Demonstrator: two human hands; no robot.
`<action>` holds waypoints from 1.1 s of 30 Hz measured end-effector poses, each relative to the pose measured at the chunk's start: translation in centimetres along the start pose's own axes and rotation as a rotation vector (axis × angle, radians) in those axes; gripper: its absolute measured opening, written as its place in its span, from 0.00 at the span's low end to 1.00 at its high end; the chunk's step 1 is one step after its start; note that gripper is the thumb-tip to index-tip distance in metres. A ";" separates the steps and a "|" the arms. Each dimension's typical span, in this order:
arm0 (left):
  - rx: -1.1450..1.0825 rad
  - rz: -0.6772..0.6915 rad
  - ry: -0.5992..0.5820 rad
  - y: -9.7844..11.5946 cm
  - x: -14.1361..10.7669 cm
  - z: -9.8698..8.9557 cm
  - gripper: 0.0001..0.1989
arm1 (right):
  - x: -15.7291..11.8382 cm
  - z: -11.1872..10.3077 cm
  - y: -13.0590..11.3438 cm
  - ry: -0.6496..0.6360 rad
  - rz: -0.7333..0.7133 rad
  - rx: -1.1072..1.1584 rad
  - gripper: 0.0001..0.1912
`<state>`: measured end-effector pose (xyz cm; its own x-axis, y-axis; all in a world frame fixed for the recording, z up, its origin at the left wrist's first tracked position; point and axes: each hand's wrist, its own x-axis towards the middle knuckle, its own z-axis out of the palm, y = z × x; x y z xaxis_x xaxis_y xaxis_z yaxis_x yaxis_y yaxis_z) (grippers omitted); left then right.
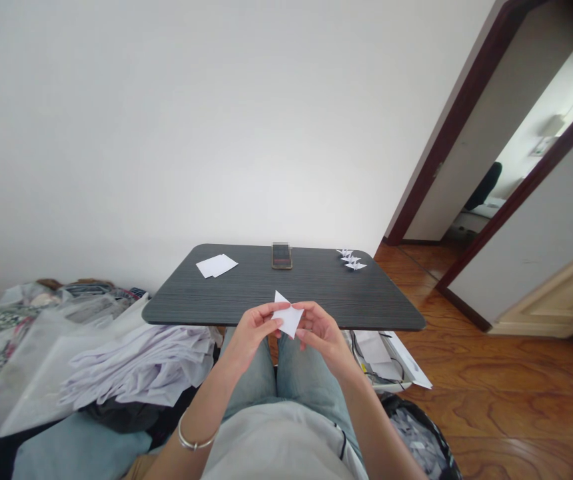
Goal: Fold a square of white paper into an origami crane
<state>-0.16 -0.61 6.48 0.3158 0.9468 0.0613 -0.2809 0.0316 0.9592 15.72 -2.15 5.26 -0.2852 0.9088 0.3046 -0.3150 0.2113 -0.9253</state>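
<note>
Left hand (251,330) and right hand (321,330) close together, both pinching one folded white paper (289,317) above the dark table (311,287); on it, three paper cranes (351,260), one phone (281,255), two white paper sheets (216,265).

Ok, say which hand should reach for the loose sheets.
Left, probably: the left hand is on the same side as the sheets, closer than the right hand, though both hold the folded paper.
</note>
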 end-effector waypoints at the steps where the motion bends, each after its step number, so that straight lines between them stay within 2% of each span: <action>1: 0.006 0.003 0.000 0.0 0.0 0.0 0.16 | 0.0 0.0 0.0 -0.001 0.003 0.002 0.18; 9: 0.109 0.013 0.020 0.1 0.0 0.1 0.18 | 0.2 -0.2 0.2 0.015 0.035 0.000 0.15; 15: 0.131 0.017 -0.033 0.4 -0.1 0.6 0.18 | 0.6 -0.3 0.6 0.116 0.063 -0.024 0.10; 21: 0.103 0.000 -0.066 -0.1 0.0 0.4 0.21 | 0.5 -0.3 0.9 0.254 -0.029 -0.112 0.07; 26: 0.065 0.005 -0.074 -0.8 0.3 -0.1 0.26 | 0.4 -0.2 1.3 0.336 -0.043 -0.199 0.06; 33: 0.047 0.008 -0.070 -0.8 0.2 -0.2 0.24 | 0.2 -0.8 1.7 0.321 -0.083 -0.349 0.09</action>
<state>-0.03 -0.41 5.69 0.3772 0.9221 0.0865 -0.2417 0.0078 0.9703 15.79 -1.31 3.56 0.0391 0.9373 0.3463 0.0131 0.3460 -0.9381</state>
